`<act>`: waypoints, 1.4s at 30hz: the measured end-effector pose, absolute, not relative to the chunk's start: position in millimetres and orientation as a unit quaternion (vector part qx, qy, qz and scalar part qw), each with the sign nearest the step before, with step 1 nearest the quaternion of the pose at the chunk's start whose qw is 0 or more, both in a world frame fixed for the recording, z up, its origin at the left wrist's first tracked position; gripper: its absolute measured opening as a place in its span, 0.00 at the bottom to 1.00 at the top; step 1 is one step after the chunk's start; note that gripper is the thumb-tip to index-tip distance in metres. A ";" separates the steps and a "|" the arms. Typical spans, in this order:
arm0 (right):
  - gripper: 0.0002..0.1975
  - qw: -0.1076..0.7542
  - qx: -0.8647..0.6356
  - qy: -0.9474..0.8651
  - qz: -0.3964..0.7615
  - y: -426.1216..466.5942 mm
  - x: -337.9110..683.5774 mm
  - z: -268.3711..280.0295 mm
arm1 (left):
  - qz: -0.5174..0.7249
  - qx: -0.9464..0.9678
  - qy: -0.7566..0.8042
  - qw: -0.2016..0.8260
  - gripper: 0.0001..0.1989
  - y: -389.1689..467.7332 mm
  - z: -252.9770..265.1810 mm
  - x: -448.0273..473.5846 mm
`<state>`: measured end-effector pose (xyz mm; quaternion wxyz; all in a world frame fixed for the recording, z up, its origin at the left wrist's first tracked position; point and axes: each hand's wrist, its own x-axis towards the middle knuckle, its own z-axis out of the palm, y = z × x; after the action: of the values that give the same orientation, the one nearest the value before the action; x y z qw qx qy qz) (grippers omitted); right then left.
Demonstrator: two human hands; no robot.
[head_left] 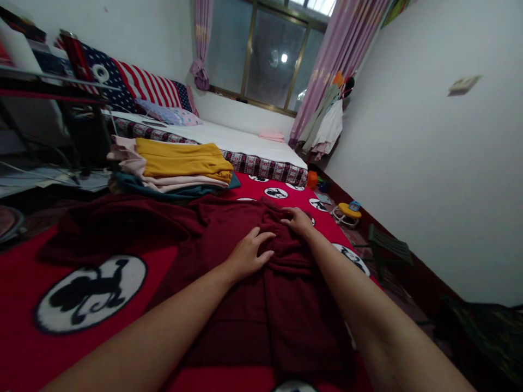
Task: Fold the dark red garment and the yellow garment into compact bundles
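A maroon long-sleeved top [229, 305] lies spread on the red patterned blanket [24, 305] in front of me. One sleeve stretches out to the left, and on the right side a length of the cloth lies folded over the body. My left hand [250, 255] rests on the middle of the top, thumb and fingers apart. Just beyond it to the right, my right hand [299, 220] touches the bunched cloth near the far right edge, its fingers spread over the folds. Both palms are hidden from view.
Behind the top's left sleeve sits a stack of folded clothes, with a mustard yellow garment [180, 158] uppermost. A bed [229, 136] stands along the back. A desk [53, 81] is at left; a yellow stool [348, 212] and dark green folding stool [390, 245] are at right.
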<state>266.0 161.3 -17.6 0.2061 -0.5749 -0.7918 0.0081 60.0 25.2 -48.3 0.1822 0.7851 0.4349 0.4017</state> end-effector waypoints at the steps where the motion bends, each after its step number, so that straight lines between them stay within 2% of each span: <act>1: 0.17 0.210 -0.576 -0.790 0.006 159.6 268.0 -18.0 | 0.406 0.785 0.431 0.184 0.21 25.2 -48.2 60.3; 3: 0.12 0.236 -0.601 -0.763 -0.012 154.6 271.2 -19.7 | 0.414 0.784 0.422 0.190 0.21 25.1 -48.1 61.0; 7: 0.13 0.338 -0.654 -0.675 -0.052 145.6 273.3 -27.6 | 0.420 0.782 0.417 0.198 0.22 25.7 -48.0 62.4; 11: 0.15 0.361 -0.608 -0.705 -0.058 143.2 268.6 -31.3 | 0.408 0.787 0.417 0.200 0.19 26.8 -48.1 62.8; 14: 0.19 0.328 -0.545 -0.769 -0.061 140.1 263.3 -27.5 | 0.400 0.792 0.418 0.193 0.19 27.3 -48.8 62.8; 18: 0.12 0.224 -0.504 -0.831 -0.068 134.6 257.7 -19.1 | 0.391 0.800 0.414 0.190 0.19 26.5 -49.8 62.6; 21: 0.23 0.198 -0.585 -0.780 -0.101 137.9 250.8 -9.9 | 0.387 0.805 0.404 0.197 0.18 25.5 -49.6 63.0; 22: 0.24 0.197 -0.607 -0.762 -0.106 141.1 247.1 -6.4 | 0.386 0.806 0.403 0.198 0.18 25.4 -49.5 63.3; 25: 0.14 0.216 -0.629 -0.741 -0.093 154.6 230.7 2.9 | 0.384 0.808 0.404 0.193 0.17 25.3 -49.2 64.0; 26: 0.13 0.222 -0.631 -0.739 -0.083 159.4 223.8 5.0 | 0.383 0.809 0.403 0.192 0.17 25.3 -49.0 64.2; 29: 0.28 0.193 -0.650 -0.733 -0.051 172.2 201.7 8.2 | 0.378 0.814 0.400 0.187 0.18 24.6 -47.6 64.2; 31: 0.32 0.144 -0.657 -0.739 -0.034 179.4 188.4 9.8 | 0.370 0.815 0.406 0.184 0.18 23.7 -46.0 64.0; 33: 0.25 0.114 -0.660 -0.743 -0.026 186.5 177.7 12.3 | 0.362 0.814 0.415 0.184 0.18 22.8 -44.7 63.7; 35: 0.15 0.122 -0.662 -0.739 -0.030 193.7 170.2 14.9 | 0.360 0.814 0.417 0.187 0.18 22.3 -44.0 63.4; 36: 0.14 0.136 -0.662 -0.736 -0.035 197.2 167.7 15.6 | 0.362 0.813 0.415 0.189 0.19 22.2 -43.8 63.2; 39: 0.15 0.169 -0.654 -0.737 -0.028 206.5 165.8 12.5 | 0.369 0.810 0.409 0.202 0.19 22.6 -43.9 62.7; 42: 0.15 0.167 -0.633 -0.756 0.029 211.7 171.0 5.2 | 0.372 0.806 0.410 0.211 0.19 24.0 -44.7 62.1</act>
<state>171.0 211.7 5.2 0.1665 -0.6326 -0.7558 0.0289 62.1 24.0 -44.7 0.2112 0.8059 0.4098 0.3715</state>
